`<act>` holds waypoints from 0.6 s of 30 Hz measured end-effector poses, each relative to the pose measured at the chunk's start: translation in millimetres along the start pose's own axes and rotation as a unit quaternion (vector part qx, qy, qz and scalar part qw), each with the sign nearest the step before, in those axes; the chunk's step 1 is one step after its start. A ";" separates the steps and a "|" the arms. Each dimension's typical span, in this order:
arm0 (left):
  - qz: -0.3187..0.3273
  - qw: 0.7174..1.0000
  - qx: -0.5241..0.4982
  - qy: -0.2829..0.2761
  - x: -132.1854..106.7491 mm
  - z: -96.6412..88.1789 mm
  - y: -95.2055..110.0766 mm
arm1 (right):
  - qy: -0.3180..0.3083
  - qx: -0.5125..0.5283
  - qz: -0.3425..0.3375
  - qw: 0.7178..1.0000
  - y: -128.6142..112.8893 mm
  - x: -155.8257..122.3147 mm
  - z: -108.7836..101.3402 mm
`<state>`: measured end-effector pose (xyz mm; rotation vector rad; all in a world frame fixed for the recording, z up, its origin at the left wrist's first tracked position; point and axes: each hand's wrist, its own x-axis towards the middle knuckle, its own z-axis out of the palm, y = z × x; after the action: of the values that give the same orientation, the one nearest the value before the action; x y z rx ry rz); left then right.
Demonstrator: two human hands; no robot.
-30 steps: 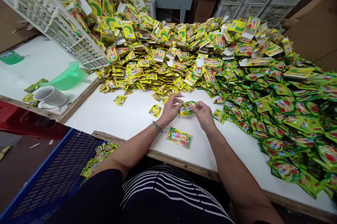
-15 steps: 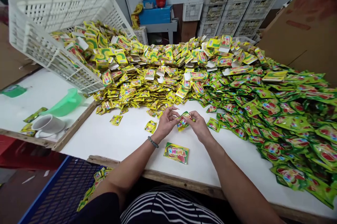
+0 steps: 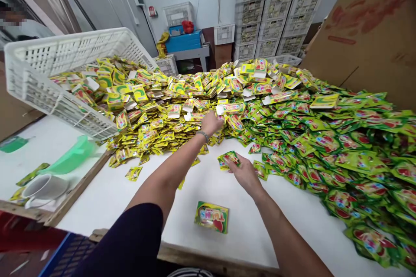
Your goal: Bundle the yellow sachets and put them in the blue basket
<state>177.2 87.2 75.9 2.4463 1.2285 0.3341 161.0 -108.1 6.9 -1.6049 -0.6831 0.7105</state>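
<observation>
My left hand reaches forward to the front of the pile of small yellow cartons, beside a carton with a white open flap. Its fingers are turned away and hidden, so a grip on anything does not show. Lower and to the right, my right hand pinches small sachets, a green one and a yellow one together, above the white table. One flat "Twins" carton lies alone on the tabletop, nearest to me.
Green sachets are heaped along the right side, yellow sachets at left centre. A tilted white crate spills cartons. To the left are a white mug and a green scoop. Stacked crates and a person are behind.
My left hand has left the sachets and moved forward to the carton pile. The right hand alone now holds the sachets. The view has tipped upward a little.
</observation>
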 end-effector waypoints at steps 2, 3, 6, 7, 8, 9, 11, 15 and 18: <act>-0.003 1.000 0.003 -0.020 20.7 13.5 10.0 | 0.022 -0.036 -0.023 0.999 3.9 1.6 1.4; -0.011 1.000 -0.014 -0.023 28.0 18.4 11.8 | 0.037 -0.054 -0.033 0.997 5.3 2.4 1.4; -0.050 0.996 -0.077 -0.010 38.1 19.2 4.8 | 0.079 -0.081 -0.030 0.993 5.1 4.0 -0.8; -0.055 0.994 -0.093 0.004 37.3 14.5 -1.3 | 0.085 -0.081 -0.026 0.993 3.2 3.8 -1.9; -0.053 0.992 -0.108 0.021 34.0 8.0 -8.9 | 0.088 -0.077 -0.026 0.993 0.5 3.1 -3.3; -0.045 0.990 -0.127 0.036 27.9 0.6 -17.8 | 0.089 -0.069 -0.027 0.993 -2.8 2.0 -4.9; -0.018 0.980 -0.194 0.043 6.9 -13.9 -38.0 | 0.094 -0.052 -0.033 0.994 -10.4 -0.7 -9.4; 0.028 0.914 -0.396 -0.078 -62.1 -24.6 -75.9 | 0.179 -0.010 -0.067 0.982 -20.8 -2.7 -23.0; 0.006 0.860 -0.486 -0.157 -114.3 -16.9 -90.2 | 0.226 0.032 -0.099 0.969 -19.5 -0.1 -29.5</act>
<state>39.0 48.0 47.2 1.5359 0.6414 0.4052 182.7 -124.3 29.7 -1.5403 -0.4698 0.2030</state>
